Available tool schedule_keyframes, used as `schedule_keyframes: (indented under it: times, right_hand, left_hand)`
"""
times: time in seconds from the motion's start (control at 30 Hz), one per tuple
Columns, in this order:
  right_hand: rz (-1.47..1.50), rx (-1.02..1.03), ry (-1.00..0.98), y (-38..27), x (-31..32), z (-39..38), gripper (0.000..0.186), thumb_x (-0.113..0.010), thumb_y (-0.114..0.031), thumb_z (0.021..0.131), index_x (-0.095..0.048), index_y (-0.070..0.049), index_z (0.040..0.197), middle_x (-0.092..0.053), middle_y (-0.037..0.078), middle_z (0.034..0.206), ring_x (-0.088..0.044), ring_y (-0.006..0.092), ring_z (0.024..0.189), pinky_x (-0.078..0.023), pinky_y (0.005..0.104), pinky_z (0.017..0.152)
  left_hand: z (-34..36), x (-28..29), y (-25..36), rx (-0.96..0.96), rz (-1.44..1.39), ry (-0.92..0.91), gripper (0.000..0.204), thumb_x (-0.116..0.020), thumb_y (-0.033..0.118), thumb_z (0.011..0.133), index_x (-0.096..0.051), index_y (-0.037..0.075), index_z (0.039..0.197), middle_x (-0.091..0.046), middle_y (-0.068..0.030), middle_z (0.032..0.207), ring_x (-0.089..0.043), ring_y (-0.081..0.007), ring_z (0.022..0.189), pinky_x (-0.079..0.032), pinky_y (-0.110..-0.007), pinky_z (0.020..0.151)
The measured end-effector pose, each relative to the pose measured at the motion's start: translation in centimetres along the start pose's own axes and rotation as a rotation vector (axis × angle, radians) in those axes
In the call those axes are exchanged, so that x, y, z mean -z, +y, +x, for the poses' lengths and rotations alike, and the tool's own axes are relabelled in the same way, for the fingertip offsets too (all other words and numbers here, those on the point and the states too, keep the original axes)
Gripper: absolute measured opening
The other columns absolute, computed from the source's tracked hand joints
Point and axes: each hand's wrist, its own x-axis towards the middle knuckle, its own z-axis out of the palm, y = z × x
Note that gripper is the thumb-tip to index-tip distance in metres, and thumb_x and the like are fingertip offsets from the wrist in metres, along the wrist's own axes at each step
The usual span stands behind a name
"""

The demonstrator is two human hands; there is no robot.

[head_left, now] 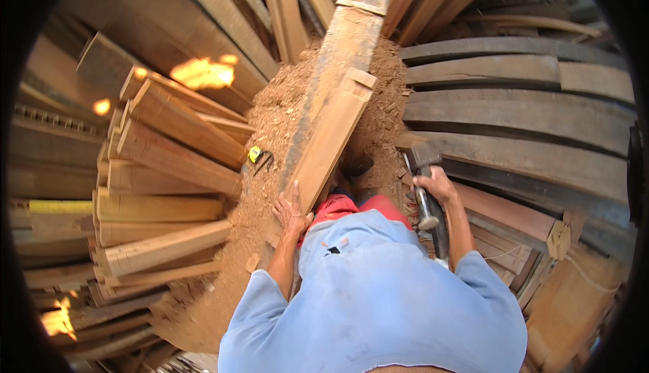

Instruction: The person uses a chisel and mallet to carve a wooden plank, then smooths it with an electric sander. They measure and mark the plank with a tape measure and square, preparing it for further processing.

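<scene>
A planed wooden plank (331, 140) with a notched far end lies slanting along a longer, rough, dust-covered beam (341, 52). My left hand (292, 212) rests on the plank's near left edge, fingers stretched out and apart. To the right, my right hand (438, 185) has its fingers wrapped round a hammer-like tool (426, 155) with a dark blocky head. Just below that hand is a metal shaft with a rounded end (428, 223); whether it belongs to the same tool, I cannot tell.
Sawdust and shavings (270, 112) cover the ground round the beam. A yellow tape measure (255, 154) lies left of it. Stacked cut timbers (169, 207) stand on the left, with long dark beams (514, 109) on the right. More boards (284, 14) lean at the far side.
</scene>
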Motion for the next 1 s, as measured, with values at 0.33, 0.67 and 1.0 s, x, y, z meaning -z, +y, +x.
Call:
schedule_keyframes:
  times: [0.33,0.67,1.0]
  right_hand:
    - [0.017,0.117,-0.343,-15.4,-15.8,6.7,0.024,-0.073,-0.021,0.089,-0.063,-0.002,0.100,-0.069,0.008,0.081,-0.065,0.0126,0.066,-0.054,0.0280,0.061]
    - [-0.355,0.031,-0.724,-16.3,-28.2,8.8,0.032,-0.072,-0.034,0.094,-0.068,-0.004,0.101,-0.069,0.006,0.082,-0.065,0.0118,0.072,-0.051,0.0268,0.061]
    - [-0.776,0.328,-0.915,-23.8,-38.5,8.6,0.036,-0.076,-0.033,0.087,-0.060,-0.001,0.091,-0.062,0.004,0.071,-0.061,0.0118,0.062,-0.049,0.0274,0.058]
  left_hand:
    - [2.6,11.2,7.6,-0.399,-0.543,0.516,0.111,-0.085,0.027,0.063,-0.030,0.013,0.159,-0.035,-0.0272,0.153,-0.039,-0.0450,0.137,-0.033,-0.055,0.111]
    - [0.2,16.5,4.7,-0.282,-1.356,0.706,0.029,-0.076,0.001,0.079,-0.060,0.009,0.101,-0.065,-0.0071,0.096,-0.065,-0.0181,0.088,-0.053,-0.033,0.076]
    - [-0.8,11.1,-12.9,0.480,-1.298,0.882,0.014,-0.068,0.005,0.092,-0.055,0.007,0.090,-0.061,-0.0003,0.070,-0.058,-0.0085,0.057,-0.047,-0.026,0.052]
